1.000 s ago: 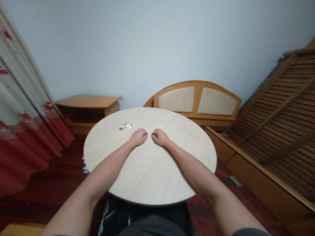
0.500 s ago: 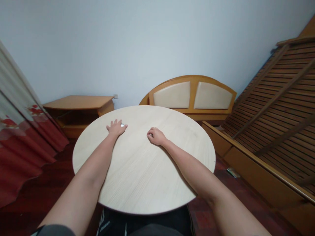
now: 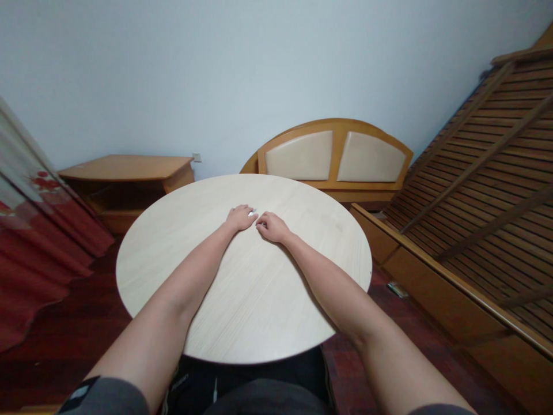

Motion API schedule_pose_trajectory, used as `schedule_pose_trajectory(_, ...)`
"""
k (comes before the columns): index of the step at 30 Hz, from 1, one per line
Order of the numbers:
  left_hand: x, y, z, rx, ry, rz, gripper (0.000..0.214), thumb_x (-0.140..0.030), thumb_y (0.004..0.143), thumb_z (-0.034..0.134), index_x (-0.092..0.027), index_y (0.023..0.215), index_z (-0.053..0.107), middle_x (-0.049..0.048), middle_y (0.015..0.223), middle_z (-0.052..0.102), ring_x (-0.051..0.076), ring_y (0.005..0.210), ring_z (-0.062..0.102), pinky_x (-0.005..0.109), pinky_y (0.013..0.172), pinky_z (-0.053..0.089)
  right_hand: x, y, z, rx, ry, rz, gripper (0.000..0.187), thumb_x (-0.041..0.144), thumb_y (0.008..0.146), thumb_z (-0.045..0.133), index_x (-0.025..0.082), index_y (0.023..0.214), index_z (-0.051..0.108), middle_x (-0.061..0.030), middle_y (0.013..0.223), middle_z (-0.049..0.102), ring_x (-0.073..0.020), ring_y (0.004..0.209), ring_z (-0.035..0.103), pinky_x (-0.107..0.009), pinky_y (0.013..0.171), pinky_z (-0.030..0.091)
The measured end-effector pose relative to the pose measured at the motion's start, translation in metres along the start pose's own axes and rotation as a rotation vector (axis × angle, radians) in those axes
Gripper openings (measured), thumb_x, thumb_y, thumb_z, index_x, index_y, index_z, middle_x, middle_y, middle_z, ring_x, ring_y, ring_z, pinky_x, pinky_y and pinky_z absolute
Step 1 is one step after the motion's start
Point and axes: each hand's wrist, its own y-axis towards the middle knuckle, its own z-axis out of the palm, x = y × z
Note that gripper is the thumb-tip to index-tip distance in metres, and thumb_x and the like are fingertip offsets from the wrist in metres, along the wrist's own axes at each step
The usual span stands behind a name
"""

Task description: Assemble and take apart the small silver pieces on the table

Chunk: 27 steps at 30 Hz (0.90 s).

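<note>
My left hand (image 3: 241, 219) rests low over the round pale wood table (image 3: 233, 323), palm down. Between its thumb and index finger shows a small white object (image 3: 253, 212), too small to name. Just to the right, almost touching, is my right hand (image 3: 273, 227), its fingers curled into a pinch on the tabletop. Something small and greyish seems to lie inside that pinch, but I cannot make it out.
Behind the table stand a low wooden desk (image 3: 125, 167) on the left and a padded headboard (image 3: 302, 155). A bed frame (image 3: 432, 271) with a slatted panel (image 3: 484, 190) runs along the right. A red-and-white curtain (image 3: 38, 248) hangs at the left.
My left hand has moved right across the table, bringing the small white object beside my right hand. Its spread fingers have drawn together. My right hand keeps its pinch.
</note>
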Motion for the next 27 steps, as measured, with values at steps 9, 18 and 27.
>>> schedule_pose_trajectory(9,0.002,-0.008,-0.017,0.017,-0.069,0.048,0.069,-0.059,0.105,0.048,-0.016,0.160,0.051,0.0175,0.171,0.043,0.030,0.159,0.041,0.044,0.129,0.034,-0.034,-0.003,-0.007,-0.105,-0.022,0.232,0.030,0.019,0.098,0.057,0.013,0.117,0.080,-0.0153,0.121,0.073,-0.0262,0.112,0.064,-0.034,0.101,0.049)
schedule_pose_trajectory(18,0.032,-0.064,-0.035,-0.069,-0.085,0.046,0.044,-0.038,0.102,0.052,-0.019,0.135,0.073,0.0134,0.140,0.070,0.028,0.131,0.064,0.038,0.115,0.049,-0.034,0.003,-0.002,-0.080,-0.139,0.371,0.035,0.014,0.097,0.054,0.013,0.118,0.082,-0.0222,0.126,0.072,-0.0342,0.117,0.064,-0.040,0.100,0.047)
schedule_pose_trajectory(27,0.016,-0.089,-0.034,-0.021,-0.053,0.113,0.038,-0.026,0.101,0.051,-0.022,0.129,0.076,0.0113,0.137,0.071,0.029,0.128,0.064,0.042,0.114,0.051,-0.021,-0.001,0.005,-0.031,-0.093,0.102,0.043,0.012,0.100,0.050,0.015,0.137,0.071,-0.0150,0.136,0.072,-0.0257,0.122,0.063,-0.033,0.106,0.045)
